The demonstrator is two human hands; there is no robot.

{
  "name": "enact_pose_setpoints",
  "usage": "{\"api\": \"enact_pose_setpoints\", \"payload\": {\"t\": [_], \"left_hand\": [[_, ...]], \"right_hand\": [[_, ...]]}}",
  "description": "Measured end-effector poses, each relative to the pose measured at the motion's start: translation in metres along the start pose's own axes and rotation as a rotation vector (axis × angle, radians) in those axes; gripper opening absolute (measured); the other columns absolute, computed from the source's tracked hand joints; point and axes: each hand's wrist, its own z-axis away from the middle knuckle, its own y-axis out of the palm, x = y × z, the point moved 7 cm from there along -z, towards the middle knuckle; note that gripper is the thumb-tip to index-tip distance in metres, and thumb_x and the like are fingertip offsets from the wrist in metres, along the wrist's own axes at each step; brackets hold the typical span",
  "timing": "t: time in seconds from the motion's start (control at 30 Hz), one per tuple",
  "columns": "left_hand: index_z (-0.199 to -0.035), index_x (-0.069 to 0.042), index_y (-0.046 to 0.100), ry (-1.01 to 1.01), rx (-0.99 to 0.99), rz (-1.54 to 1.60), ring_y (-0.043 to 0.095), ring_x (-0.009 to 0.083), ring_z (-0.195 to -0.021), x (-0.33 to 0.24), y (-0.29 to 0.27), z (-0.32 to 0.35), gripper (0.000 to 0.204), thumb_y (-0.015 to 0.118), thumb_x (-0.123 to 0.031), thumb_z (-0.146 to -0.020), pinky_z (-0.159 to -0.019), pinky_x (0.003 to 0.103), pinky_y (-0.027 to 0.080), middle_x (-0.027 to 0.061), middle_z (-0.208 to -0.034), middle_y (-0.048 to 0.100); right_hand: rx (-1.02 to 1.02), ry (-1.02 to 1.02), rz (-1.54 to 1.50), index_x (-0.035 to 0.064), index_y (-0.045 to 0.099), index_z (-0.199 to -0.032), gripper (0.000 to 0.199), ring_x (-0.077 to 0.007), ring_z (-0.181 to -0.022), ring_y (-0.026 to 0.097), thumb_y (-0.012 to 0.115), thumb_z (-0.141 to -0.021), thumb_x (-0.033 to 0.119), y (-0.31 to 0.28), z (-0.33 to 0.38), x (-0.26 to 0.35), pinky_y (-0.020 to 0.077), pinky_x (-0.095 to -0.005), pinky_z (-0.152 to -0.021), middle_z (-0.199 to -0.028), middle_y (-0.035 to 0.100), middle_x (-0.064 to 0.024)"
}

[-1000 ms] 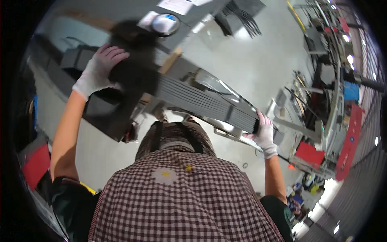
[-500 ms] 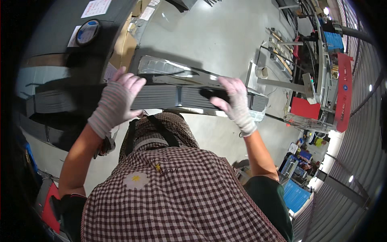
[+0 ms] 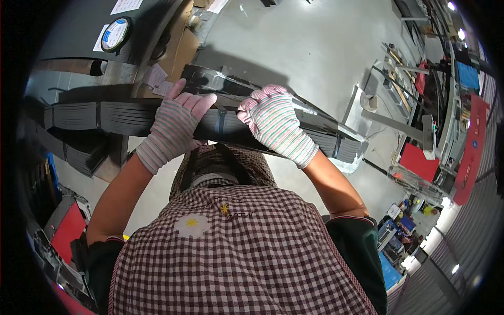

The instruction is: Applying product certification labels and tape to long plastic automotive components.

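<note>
A long bundle of dark grey flat strips (image 3: pixel 128 116) lies across in front of me, tied with dark bands. My left hand (image 3: pixel 176 126), in a striped knit glove, wraps over it, fingers on the far side and thumb at the near edge. Close to the middle band (image 3: pixel 220 122), my right hand (image 3: pixel 275 125), gloved alike, is closed with its fingers curled in on top of the bundle. Anything inside those fingers is hidden. Behind the bundle is a long piece in shiny clear wrap (image 3: pixel 226 83).
A dark table (image 3: pixel 73 31) at the far left bears a tape roll (image 3: pixel 115 34) and paper sheets. Cardboard (image 3: pixel 181 58) stands beside it. More banded strips (image 3: pixel 79 153) lie at the left. To the right are metal frames, a red panel (image 3: pixel 419 161) and a red beam (image 3: pixel 472 152).
My right hand has moved left along the bundle to near the middle band, its fingers going from spread to curled. The left hand stays around the bundle. The whole view has shifted somewhat.
</note>
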Motion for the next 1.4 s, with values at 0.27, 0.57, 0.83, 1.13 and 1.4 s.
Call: {"api": "enact_pose_setpoints", "payload": {"t": [0.27, 0.57, 0.83, 1.13, 1.4], "left_hand": [[-0.111, -0.012, 0.057, 0.039, -0.261, 0.004, 0.063, 0.0233, -0.097, -0.015, -0.019, 0.018, 0.053, 0.077, -0.021, -0.062, -0.112, 0.056, 0.032, 0.0045, -0.104, 0.063], [-0.114, -0.008, 0.061, -0.171, -0.462, -0.351, 0.062, 0.0289, -0.111, 0.045, -0.002, 0.089, 0.035, 0.061, -0.013, -0.079, -0.11, 0.055, 0.034, 0.0091, -0.118, 0.064], [-0.139, -0.013, 0.051, -0.15, -0.095, -0.12, 0.034, 0.0307, -0.142, -0.005, 0.046, 0.08, 0.076, 0.065, -0.055, -0.077, -0.118, 0.054, 0.022, 0.011, -0.151, 0.041], [-0.142, -0.018, 0.047, -0.136, -0.081, -0.059, 0.032, 0.0294, -0.145, 0.0, 0.065, 0.062, 0.091, 0.073, -0.057, -0.064, -0.12, 0.054, 0.018, 0.0104, -0.155, 0.037], [-0.14, -0.022, 0.051, -0.09, -0.205, -0.246, 0.039, 0.028, -0.141, 0.011, 0.063, 0.06, 0.068, 0.07, -0.038, -0.076, -0.119, 0.054, 0.021, 0.007, -0.149, 0.047]], "right_hand": [[0.345, 0.096, -0.451, 0.0111, 0.053, -0.131, 0.081, -0.0356, -0.124, 0.051, 0.084, -0.065, 0.048, 0.002, 0.032, -0.044, 0.0381, -0.0487, -0.107, -0.13, 0.057, -0.0145], [0.626, 0.132, -0.212, 0.0078, 0.034, -0.149, 0.125, -0.0406, -0.143, 0.029, 0.094, -0.046, 0.046, 0.009, 0.075, -0.073, 0.0266, -0.0519, -0.117, -0.152, 0.033, -0.0234], [0.472, 0.239, -0.054, 0.0084, 0.037, -0.147, 0.128, -0.041, -0.142, 0.029, 0.093, -0.041, 0.053, 0.038, 0.103, -0.055, 0.0195, -0.0589, -0.116, -0.149, 0.036, -0.0224], [0.407, 0.28, 0.032, 0.0068, 0.033, -0.147, 0.13, -0.041, -0.141, 0.03, 0.093, -0.041, 0.054, 0.033, 0.136, -0.072, 0.0165, -0.0614, -0.116, -0.148, 0.036, -0.022], [0.326, 0.224, -0.013, 0.0087, 0.033, -0.146, 0.124, -0.0364, -0.13, 0.04, 0.09, -0.046, 0.054, 0.031, 0.126, -0.064, 0.0219, -0.0621, -0.112, -0.14, 0.041, -0.0152]]}}
